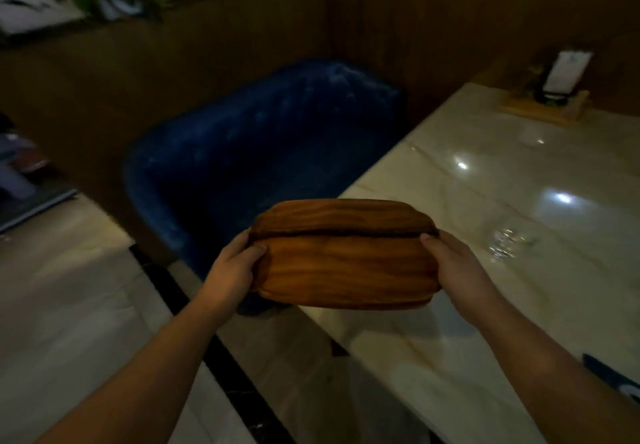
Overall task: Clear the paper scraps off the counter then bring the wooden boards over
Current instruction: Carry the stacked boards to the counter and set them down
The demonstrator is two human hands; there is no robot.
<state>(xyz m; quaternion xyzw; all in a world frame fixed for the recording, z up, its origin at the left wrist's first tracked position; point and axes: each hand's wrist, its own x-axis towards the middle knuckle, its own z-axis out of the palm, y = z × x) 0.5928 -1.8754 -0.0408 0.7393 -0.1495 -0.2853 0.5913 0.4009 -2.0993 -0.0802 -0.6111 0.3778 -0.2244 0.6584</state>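
Observation:
Two brown wooden boards with rounded corners are stacked, one on top of the other, and held in the air in the middle of the view. My left hand grips their left edge and my right hand grips their right edge, thumbs on top. The stack hovers over the near left corner of a pale marble counter. I see no paper scraps on the counter.
A blue upholstered seat stands beyond the boards against a brown wood-panelled wall. At the counter's far right sits a wooden stand with a white card. A dark object lies at the counter's right edge. Pale floor tiles spread to the left.

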